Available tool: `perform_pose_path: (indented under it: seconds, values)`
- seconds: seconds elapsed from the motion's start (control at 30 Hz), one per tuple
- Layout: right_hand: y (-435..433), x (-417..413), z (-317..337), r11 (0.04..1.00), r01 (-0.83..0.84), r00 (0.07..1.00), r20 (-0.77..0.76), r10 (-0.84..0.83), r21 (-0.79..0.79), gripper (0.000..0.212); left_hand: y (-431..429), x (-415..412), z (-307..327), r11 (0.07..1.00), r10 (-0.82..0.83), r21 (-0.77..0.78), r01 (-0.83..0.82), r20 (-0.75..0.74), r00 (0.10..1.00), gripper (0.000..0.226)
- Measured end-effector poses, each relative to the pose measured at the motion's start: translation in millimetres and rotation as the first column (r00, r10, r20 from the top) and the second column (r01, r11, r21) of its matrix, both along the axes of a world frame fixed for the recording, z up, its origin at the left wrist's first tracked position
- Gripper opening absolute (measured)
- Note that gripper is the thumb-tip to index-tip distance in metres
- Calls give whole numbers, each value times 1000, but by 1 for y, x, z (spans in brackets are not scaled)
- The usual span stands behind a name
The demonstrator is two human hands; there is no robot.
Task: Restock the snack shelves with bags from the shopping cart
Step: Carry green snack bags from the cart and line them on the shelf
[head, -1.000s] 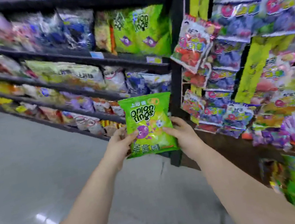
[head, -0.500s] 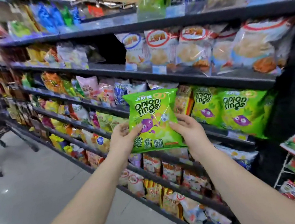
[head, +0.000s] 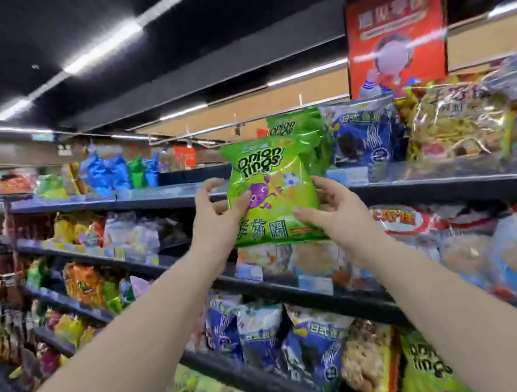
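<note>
**Bright strips overhead, smeared edges**

Long white ceiling light strips (head: 102, 49) are glaring against a dark ceiling, lighting the aisle from above. The glossy green onion-rings snack bag (head: 272, 193) I am holding is looking sharpest, with a white sheen near its top. The crinkly clear plastic noodle bag (head: 457, 125) is flashing highlights. Motion blur is smearing the red hanging poster (head: 394, 36) and the stocked dark metal shelves (head: 97, 202) toward the left edge, where lines are bowing.

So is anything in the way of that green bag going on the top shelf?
Nothing visible is. The onion rings bag is held right in front of the top shelf; matching green bags stand behind it, with a gap to their left.
</note>
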State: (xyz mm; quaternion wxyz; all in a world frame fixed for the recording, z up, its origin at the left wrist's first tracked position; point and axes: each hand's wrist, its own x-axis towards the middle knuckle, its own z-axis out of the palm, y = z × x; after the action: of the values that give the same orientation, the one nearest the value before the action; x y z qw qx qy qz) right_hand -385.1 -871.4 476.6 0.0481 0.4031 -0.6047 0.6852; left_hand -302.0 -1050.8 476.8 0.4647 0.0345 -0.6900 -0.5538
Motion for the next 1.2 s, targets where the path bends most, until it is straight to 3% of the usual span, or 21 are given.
perform_pose_path:
  seconds: [0.1, 0.3, 0.5, 0.77, 0.87, 1.0, 1.1, 1.2]
  values:
    - [-26, -40, 36, 998, 62, 996, -57, -64, -34, 66, -27, -40, 35, 990, -98, -105, 94, -34, 995, 32]
    - [-58, -99, 85, 964, 259, 943, -199, -267, -66, 56, -77, -108, 82, 913, -295, -282, 295, 45, 954, 71]
    - [-80, -129, 105, 886, 463, 851, -272, -449, -12, 58, -111, -177, 106, 825, -403, -409, 389, 56, 913, 88]
    - [-90, -136, 102, 709, 697, 698, -329, -636, 107, 65, -138, -224, 104, 704, -511, -537, 465, 71, 856, 87]
    - [-89, -129, 102, 631, 758, 641, -372, -671, 166, 56, -142, -230, 103, 666, -538, -547, 508, 121, 835, 88]
    - [-84, -117, 102, 562, 785, 618, -394, -680, 261, 51, -146, -230, 108, 609, -553, -566, 556, 199, 809, 81]
    - [-90, -108, 102, 521, 792, 611, -391, -688, 320, 54, -148, -229, 107, 625, -568, -529, 574, 196, 799, 61]
    - [-97, -106, 104, 494, 800, 598, -378, -707, 342, 58, -146, -230, 109, 631, -551, -526, 570, 214, 807, 58]
